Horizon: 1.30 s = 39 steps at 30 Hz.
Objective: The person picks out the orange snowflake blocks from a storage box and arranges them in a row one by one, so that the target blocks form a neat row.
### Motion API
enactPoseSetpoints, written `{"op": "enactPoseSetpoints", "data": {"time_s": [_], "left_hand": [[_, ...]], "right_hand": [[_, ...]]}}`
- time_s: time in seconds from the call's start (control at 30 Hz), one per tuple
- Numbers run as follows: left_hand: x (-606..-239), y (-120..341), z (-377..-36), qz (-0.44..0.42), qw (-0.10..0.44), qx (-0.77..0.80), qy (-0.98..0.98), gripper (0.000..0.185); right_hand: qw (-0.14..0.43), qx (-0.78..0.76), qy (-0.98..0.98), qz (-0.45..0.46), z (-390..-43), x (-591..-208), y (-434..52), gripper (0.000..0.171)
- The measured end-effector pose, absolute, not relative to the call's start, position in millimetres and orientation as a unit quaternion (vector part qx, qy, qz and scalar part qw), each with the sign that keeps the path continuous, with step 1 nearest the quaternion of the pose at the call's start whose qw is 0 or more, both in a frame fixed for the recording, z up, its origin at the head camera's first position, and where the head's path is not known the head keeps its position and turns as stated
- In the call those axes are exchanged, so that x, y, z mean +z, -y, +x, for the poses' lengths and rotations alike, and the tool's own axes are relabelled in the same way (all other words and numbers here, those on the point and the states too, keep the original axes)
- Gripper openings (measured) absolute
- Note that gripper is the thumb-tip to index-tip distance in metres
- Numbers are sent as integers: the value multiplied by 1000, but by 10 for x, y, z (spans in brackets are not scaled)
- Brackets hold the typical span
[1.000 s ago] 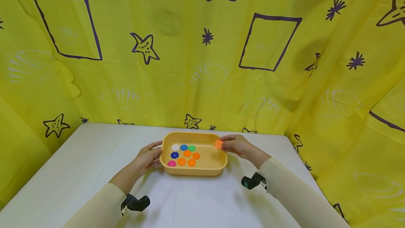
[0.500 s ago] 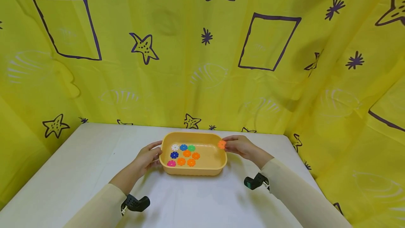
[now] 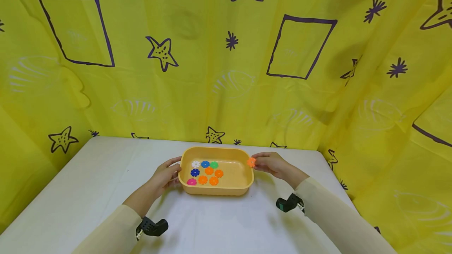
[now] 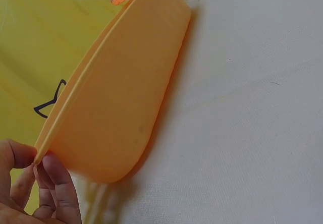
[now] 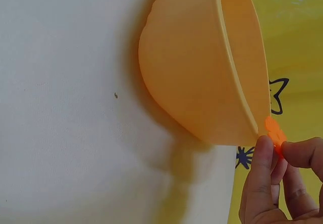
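Note:
A pale orange plastic basin (image 3: 233,173) sits on the table. My left hand (image 3: 164,173) pinches its left rim between thumb and fingers, as the left wrist view shows up close. At the basin's right end, my right hand (image 3: 272,164) pinches an orange flower-shaped disc (image 5: 275,135) between thumb and fingertips, right at the rim. On the basin's floor, mostly toward the left, lie several more notched discs: a white disc (image 3: 195,164), a light blue disc (image 3: 205,164), a green disc (image 3: 214,165), a dark blue disc (image 3: 195,172), a pink disc (image 3: 192,182) and several orange discs (image 3: 203,180).
A white-covered table (image 3: 226,226) spreads around the basin. Behind it and along both sides hangs a yellow curtain (image 3: 197,101) with stars and other drawings. A small black device (image 3: 152,226) is strapped to the left wrist, and another black device (image 3: 287,204) to the right.
My right hand has drawn the orange disc a little to the right, from over the basin's inside to its right rim. The left hand and the basin have stayed put.

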<state>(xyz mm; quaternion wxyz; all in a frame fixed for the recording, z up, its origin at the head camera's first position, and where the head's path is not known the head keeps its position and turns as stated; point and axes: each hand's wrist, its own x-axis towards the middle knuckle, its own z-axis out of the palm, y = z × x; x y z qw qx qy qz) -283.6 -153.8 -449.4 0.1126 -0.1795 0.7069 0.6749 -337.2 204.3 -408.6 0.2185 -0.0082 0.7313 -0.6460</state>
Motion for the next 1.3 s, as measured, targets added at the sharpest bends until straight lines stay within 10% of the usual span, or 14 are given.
{"op": "enactPoseSetpoints", "data": {"time_s": [1.3], "left_hand": [[-4469,1515,-2800,-178,113,677,-705,55]], "right_hand": [[201,-639,-743,-15,-3342,-4164,-2295,46]]}}
